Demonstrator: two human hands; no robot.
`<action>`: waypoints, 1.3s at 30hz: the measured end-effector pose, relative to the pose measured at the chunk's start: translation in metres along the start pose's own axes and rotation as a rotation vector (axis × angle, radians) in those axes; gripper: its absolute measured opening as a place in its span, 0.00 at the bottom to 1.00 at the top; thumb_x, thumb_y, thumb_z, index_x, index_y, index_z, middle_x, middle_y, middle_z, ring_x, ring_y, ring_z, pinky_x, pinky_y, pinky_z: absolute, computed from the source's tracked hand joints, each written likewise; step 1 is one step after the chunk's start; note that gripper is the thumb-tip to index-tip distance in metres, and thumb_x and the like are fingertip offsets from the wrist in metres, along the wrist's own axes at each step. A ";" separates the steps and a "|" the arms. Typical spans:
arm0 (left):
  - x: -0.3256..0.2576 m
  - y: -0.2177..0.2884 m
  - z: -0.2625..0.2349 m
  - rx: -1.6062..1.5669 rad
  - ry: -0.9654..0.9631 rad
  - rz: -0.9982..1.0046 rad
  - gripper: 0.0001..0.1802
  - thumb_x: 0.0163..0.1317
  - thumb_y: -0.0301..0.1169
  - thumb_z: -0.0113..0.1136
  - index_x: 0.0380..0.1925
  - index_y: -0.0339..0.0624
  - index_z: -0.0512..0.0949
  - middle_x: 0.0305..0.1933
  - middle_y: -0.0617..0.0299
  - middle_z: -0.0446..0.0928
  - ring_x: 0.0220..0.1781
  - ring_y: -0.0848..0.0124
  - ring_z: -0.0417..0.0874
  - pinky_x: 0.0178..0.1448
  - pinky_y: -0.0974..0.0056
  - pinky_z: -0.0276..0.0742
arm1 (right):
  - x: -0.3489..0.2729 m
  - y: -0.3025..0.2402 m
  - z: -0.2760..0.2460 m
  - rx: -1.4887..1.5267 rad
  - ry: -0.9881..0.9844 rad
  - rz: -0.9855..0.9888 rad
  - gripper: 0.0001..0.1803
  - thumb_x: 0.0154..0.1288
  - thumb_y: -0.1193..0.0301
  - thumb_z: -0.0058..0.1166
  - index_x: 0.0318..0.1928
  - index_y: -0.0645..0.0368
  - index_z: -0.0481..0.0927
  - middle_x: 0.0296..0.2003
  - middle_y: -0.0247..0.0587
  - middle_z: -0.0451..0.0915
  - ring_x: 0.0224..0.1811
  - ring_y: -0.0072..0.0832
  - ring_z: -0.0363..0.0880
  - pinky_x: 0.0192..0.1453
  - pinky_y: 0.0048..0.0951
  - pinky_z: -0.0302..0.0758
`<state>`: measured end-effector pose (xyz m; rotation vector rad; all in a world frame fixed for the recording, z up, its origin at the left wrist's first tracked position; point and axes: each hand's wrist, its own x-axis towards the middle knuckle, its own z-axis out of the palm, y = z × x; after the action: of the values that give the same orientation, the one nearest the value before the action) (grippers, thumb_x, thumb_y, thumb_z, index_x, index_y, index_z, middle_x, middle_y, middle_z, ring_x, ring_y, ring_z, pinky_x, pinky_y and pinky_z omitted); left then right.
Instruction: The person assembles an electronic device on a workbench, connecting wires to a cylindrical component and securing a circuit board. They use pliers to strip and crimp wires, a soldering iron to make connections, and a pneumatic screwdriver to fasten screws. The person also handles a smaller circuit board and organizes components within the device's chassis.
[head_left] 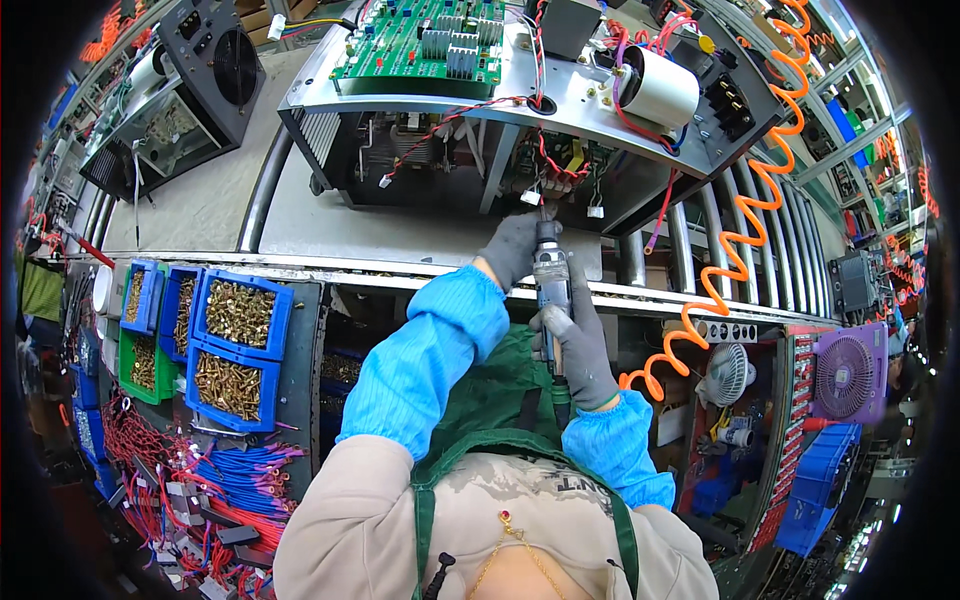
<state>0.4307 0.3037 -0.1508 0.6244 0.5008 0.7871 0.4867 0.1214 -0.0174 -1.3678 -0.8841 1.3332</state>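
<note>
My right hand [582,350], in a grey glove, is wrapped round the body of an air screwdriver [551,275]. The tool points away from me, its tip inside the front of an open metal chassis [400,97]. Against the tool's front end, my left hand [512,250] is closed in a grey glove, its fingertips partly hidden. On top of the chassis are a green circuit board [415,45] and a white cylindrical capacitor [660,88]. Loose wires with a white connector [596,212] hang near the tip. The bit's contact point cannot be made out.
Blue bins [235,388] and a green bin [140,368] of brass-coloured screws stand at left, above bundled wires [250,480]. A second chassis [185,100] sits far left. An orange coiled hose [735,235] hangs right, over rollers [765,250]; a purple fan [850,373] stands beyond.
</note>
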 end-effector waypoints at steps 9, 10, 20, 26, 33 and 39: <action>-0.008 0.000 0.022 -0.857 -0.093 -0.285 0.19 0.58 0.38 0.56 0.43 0.35 0.69 0.33 0.58 0.72 0.27 0.69 0.75 0.28 0.65 0.75 | 0.007 0.023 -0.010 0.587 -0.170 0.123 0.38 0.65 0.53 0.48 0.72 0.44 0.50 0.35 0.42 0.77 0.29 0.25 0.79 0.29 0.26 0.79; -0.003 -0.004 0.019 -0.858 -0.141 -0.289 0.20 0.57 0.39 0.56 0.43 0.35 0.69 0.34 0.58 0.72 0.28 0.69 0.75 0.29 0.65 0.75 | 0.010 0.026 -0.011 0.761 -0.245 0.143 0.38 0.66 0.51 0.47 0.72 0.44 0.50 0.35 0.43 0.78 0.29 0.25 0.79 0.29 0.27 0.79; 0.021 -0.018 -0.007 -0.893 -0.242 -0.301 0.28 0.53 0.39 0.62 0.50 0.32 0.68 0.39 0.56 0.71 0.33 0.66 0.74 0.29 0.65 0.75 | 0.007 0.016 0.007 0.538 -0.097 0.034 0.27 0.69 0.51 0.45 0.62 0.51 0.61 0.31 0.42 0.80 0.24 0.25 0.81 0.25 0.27 0.82; 0.031 -0.025 -0.015 -0.899 -0.219 -0.263 0.28 0.53 0.39 0.62 0.52 0.40 0.69 0.45 0.53 0.72 0.32 0.66 0.74 0.28 0.64 0.75 | 0.004 0.011 0.012 0.533 -0.076 0.066 0.26 0.69 0.51 0.43 0.59 0.54 0.63 0.31 0.42 0.80 0.24 0.24 0.81 0.25 0.26 0.82; 0.029 -0.025 -0.011 -1.034 -0.166 -0.300 0.27 0.56 0.42 0.62 0.53 0.43 0.69 0.48 0.51 0.71 0.32 0.65 0.74 0.29 0.63 0.76 | 0.007 0.008 0.012 0.581 -0.076 0.123 0.36 0.69 0.56 0.44 0.73 0.38 0.43 0.30 0.42 0.77 0.24 0.24 0.80 0.24 0.27 0.81; 0.013 -0.010 0.009 -0.732 -0.038 -0.171 0.11 0.58 0.38 0.58 0.27 0.43 0.72 0.24 0.58 0.71 0.25 0.62 0.76 0.28 0.59 0.77 | 0.008 0.007 0.015 0.397 -0.040 0.052 0.31 0.69 0.51 0.44 0.66 0.49 0.57 0.31 0.41 0.79 0.24 0.24 0.80 0.26 0.26 0.82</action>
<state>0.4488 0.3054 -0.1538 -0.0819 0.1973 0.7289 0.4718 0.1300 -0.0250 -1.0627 -0.5719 1.4878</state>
